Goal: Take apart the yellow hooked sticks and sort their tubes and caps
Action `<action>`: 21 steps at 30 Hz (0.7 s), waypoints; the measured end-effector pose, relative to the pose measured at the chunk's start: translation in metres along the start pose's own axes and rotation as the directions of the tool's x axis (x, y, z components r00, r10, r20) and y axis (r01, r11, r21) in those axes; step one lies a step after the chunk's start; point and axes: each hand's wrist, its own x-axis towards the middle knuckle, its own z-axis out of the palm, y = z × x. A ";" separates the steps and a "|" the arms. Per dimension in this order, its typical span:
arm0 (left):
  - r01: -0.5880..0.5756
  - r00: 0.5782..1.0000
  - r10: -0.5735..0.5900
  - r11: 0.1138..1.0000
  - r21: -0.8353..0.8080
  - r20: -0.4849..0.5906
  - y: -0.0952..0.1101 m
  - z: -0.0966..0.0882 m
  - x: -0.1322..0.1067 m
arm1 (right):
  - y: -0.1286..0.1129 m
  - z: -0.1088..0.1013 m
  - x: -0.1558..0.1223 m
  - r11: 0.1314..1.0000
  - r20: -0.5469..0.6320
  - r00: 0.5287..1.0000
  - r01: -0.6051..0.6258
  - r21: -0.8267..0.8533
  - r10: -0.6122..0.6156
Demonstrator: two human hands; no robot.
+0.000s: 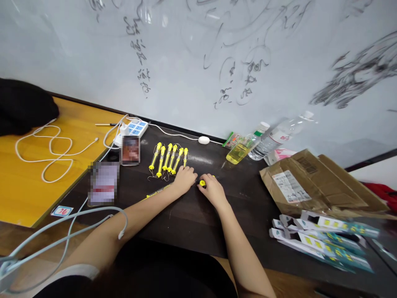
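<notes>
While six yellow tools (169,159) lie lined up, the right hand (213,191) pinches a seventh yellow tool (202,182); the left hand (184,179) rests loosely curled and holding nothing on the desk (186,215).

We note a dark brown, near-black table (192,219) and, at nine o'clock, a bright orange-yellow board (27,194) crossed by a white cable (46,153). At twelve o'clock of the hands we see a row of yellow tools (169,159). The right hand (214,191) touches a small yellow piece (202,182). At two o'clock: a bottle of pale yellow liquid (240,151), a clear bottle (279,138). At three o'clock, tan cardboard (310,182); at four, white-and-teal packets with yellow marks (325,240). The white wall (198,54) bears black scribbles.
</notes>
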 end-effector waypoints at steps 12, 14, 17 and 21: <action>-0.021 1.000 0.020 0.999 -0.042 -0.014 -0.009 -0.013 -0.012 | 0.002 -0.004 0.000 0.996 0.015 0.998 -0.057 0.068 0.056; -0.003 0.999 0.001 0.999 -0.037 -0.046 -0.014 -0.021 -0.021 | 0.000 -0.002 0.000 0.997 -0.014 1.000 -0.025 0.071 0.026; 0.065 0.996 -0.066 0.998 -0.017 -0.067 -0.022 -0.027 -0.038 | -0.005 0.004 0.001 0.997 -0.072 0.996 0.059 0.042 -0.056; 0.133 0.989 -0.132 0.991 0.015 -0.061 -0.031 -0.027 -0.055 | -0.011 0.014 0.003 0.995 -0.083 0.992 0.096 0.008 -0.095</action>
